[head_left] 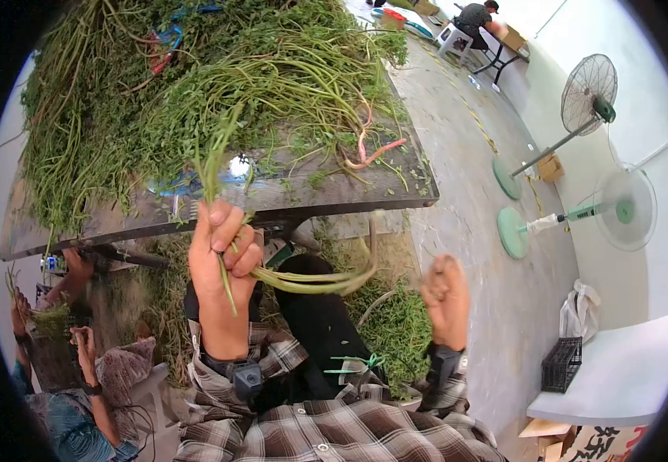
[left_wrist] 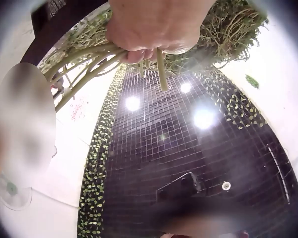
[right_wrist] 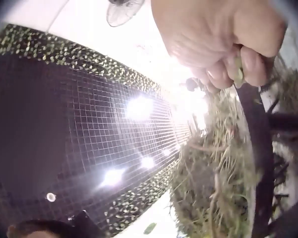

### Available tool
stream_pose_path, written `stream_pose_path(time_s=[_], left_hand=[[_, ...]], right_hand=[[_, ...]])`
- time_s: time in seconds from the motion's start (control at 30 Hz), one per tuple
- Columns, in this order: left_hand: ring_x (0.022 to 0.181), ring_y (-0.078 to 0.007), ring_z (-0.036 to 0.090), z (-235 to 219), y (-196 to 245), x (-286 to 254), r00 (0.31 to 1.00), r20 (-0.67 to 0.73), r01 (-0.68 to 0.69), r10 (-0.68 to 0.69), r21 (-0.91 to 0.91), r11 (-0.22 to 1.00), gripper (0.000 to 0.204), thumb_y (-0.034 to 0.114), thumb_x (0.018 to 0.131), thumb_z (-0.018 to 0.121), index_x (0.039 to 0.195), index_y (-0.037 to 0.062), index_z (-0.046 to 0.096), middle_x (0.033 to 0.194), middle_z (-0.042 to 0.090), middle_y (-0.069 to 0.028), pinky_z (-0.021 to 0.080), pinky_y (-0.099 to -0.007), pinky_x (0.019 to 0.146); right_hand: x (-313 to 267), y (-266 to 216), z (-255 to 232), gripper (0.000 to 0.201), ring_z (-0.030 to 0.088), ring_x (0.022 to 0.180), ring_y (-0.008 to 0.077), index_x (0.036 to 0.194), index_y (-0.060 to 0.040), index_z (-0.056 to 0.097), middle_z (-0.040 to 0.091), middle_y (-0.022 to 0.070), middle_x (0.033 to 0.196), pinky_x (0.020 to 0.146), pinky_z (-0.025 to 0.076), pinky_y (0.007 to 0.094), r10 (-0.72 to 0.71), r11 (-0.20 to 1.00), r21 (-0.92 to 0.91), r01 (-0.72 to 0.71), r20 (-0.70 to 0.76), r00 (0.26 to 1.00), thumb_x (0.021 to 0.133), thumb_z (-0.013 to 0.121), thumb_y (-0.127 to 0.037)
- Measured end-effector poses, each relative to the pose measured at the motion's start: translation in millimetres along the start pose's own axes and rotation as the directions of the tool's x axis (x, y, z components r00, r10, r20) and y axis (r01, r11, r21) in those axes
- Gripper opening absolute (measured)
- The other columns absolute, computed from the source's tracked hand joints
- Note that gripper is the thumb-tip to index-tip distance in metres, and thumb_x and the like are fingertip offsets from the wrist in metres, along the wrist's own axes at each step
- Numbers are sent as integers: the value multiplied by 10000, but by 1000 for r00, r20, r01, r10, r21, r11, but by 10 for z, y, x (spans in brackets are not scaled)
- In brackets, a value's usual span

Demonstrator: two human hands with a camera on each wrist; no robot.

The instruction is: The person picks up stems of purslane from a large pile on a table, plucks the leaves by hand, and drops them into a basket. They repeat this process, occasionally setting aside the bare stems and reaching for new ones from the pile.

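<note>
My left hand (head_left: 226, 254) grips a small bunch of green stems (head_left: 212, 165) before the table edge; leafy ends point up, and longer stems (head_left: 311, 283) curve rightward, blurred at their far end. In the left wrist view the hand (left_wrist: 156, 25) is curled round stems (left_wrist: 82, 74), with a cut-looking end below the fingers. My right hand (head_left: 446, 300) is raised apart from the bunch, fingers curled. In the right wrist view a small green bit (right_wrist: 239, 74) lies against the fingers of that hand (right_wrist: 221, 34); whether it is gripped, I cannot tell.
A large heap of greens (head_left: 272, 85) covers much of the dark table (head_left: 380, 199), with a reddish stem (head_left: 380, 154) near its corner. More greens (head_left: 399, 331) lie below by my legs. Another person's hands (head_left: 83, 350) are at lower left. Two fans (head_left: 513, 231) stand right.
</note>
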State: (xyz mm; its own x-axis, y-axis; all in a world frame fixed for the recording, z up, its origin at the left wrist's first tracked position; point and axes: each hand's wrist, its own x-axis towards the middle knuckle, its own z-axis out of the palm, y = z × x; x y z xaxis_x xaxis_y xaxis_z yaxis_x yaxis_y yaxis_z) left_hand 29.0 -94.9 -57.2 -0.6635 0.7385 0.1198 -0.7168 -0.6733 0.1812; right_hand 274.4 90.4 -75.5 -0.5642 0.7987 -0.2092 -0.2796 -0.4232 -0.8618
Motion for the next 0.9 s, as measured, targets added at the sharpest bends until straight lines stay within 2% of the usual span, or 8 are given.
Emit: stream_pose_path(time_s=[0.13,0.2,0.33,0.43,0.6,0.77,0.83,0.9], left_hand=[[421,-56,202,45,-57,-5,999,-28,37,-37,10,999,273,280,1000,293,835,94,406,594,310,32,178,-216,344],[414,-49,192,106,-89,-16,997,-74,34,-30,54,998,273,289,996,311,819,108,413,581,298,43,174,-206,342],[406,-32,175,119,-168,-14,990,-97,114,-100,153,982,291,326,987,334,784,135,421,561,280,63,168,-192,339],[408,-26,183,178,-269,-41,986,-119,152,-121,297,943,316,355,983,336,766,135,401,559,277,69,185,-180,344],[411,-16,194,190,-337,-75,984,-94,179,-154,407,896,337,385,976,341,759,134,396,558,288,79,206,-168,349],[441,-17,233,187,-312,-117,978,-82,210,-194,479,852,370,418,954,393,763,101,420,571,325,63,221,-165,393],[445,-17,240,191,-298,-126,977,-82,212,-197,484,849,373,423,951,396,766,101,423,574,331,62,221,-164,398],[449,-20,257,222,-288,-139,973,-93,229,-211,510,829,372,424,950,401,771,99,425,579,342,59,228,-163,406]], right_hand=[[-48,-61,-227,129,297,466,36,815,-69,484,355,-51,583,385,228,192,-59,977,-210,23,-164,985,902,505,-161],[-94,18,-198,186,272,447,27,802,-67,482,317,-60,549,384,227,172,-42,978,-209,13,-133,990,911,517,-213],[-283,-55,151,152,327,493,35,908,-23,541,436,-22,609,417,244,185,11,973,-233,10,87,996,902,507,-172],[-289,-160,623,166,410,544,36,969,-9,548,512,14,664,468,322,180,89,895,-445,31,246,965,898,513,-154],[-114,140,1129,232,518,722,90,1046,15,531,573,45,795,674,438,235,-50,798,-496,343,512,858,875,557,-139],[-77,213,1277,273,517,778,93,1088,28,498,574,63,871,694,436,239,-4,809,-495,317,534,845,868,569,-117],[-83,200,1307,261,512,786,86,1093,31,491,565,51,894,686,432,234,97,929,-354,104,504,858,874,554,-97],[-80,215,1337,233,502,764,83,1080,25,504,556,36,867,681,430,231,117,920,-378,100,510,852,879,542,-87]])
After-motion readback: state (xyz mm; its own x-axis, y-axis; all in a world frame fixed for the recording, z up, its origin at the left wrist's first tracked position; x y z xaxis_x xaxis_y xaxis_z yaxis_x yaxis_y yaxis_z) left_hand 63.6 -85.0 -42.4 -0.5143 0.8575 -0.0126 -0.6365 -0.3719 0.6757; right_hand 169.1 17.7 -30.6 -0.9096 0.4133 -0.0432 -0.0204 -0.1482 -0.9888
